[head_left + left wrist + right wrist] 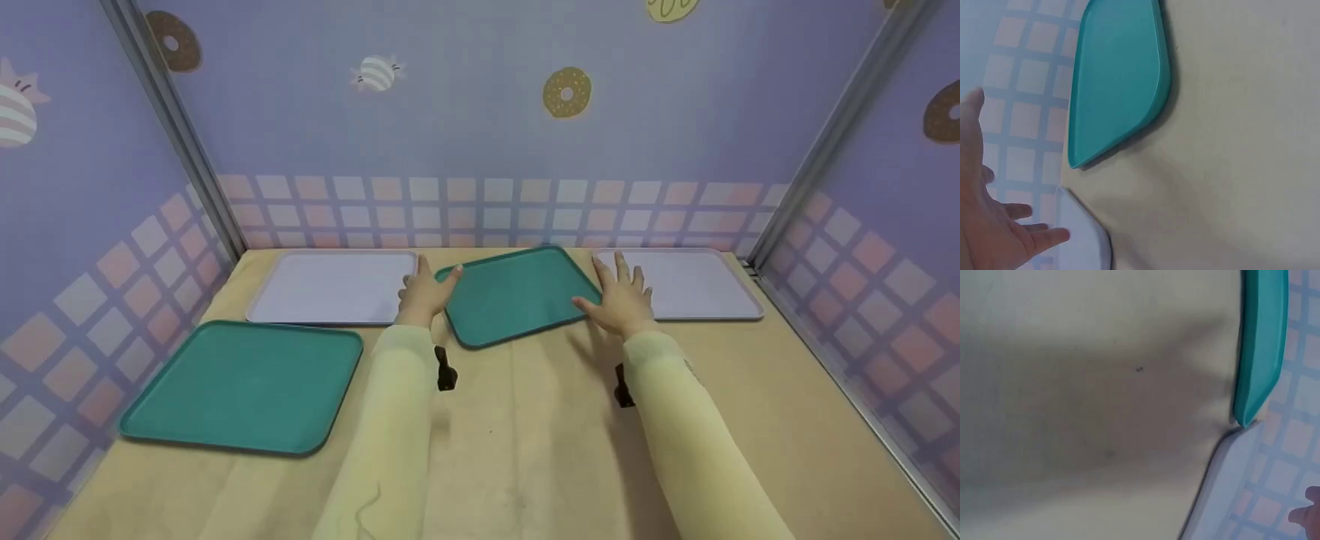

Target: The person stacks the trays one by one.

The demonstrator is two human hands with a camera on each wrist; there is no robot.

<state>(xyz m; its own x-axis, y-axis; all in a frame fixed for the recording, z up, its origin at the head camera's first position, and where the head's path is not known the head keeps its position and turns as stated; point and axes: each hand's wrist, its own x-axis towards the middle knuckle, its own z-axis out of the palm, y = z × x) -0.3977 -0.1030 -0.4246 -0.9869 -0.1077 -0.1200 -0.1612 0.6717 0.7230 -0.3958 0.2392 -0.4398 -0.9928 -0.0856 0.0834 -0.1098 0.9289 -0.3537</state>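
Observation:
A teal tray (517, 296) lies at a slant on the table, between two white trays. My left hand (426, 295) hovers by its left edge with fingers spread, overlapping the corner of the left white tray (337, 285). In the left wrist view, a gap shows between the left hand (994, 225) and the teal tray (1117, 67). At the teal tray's right corner, my right hand (621, 301) has its fingers apart, over the right white tray (694, 285). Only fingertips (1311, 514) of it show in the right wrist view. Neither hand holds anything.
A second teal tray (247, 386) rests at the front left of the wooden table (510, 450). Patterned walls (480, 127) enclose the back and both sides, with metal posts (180, 135) in the corners.

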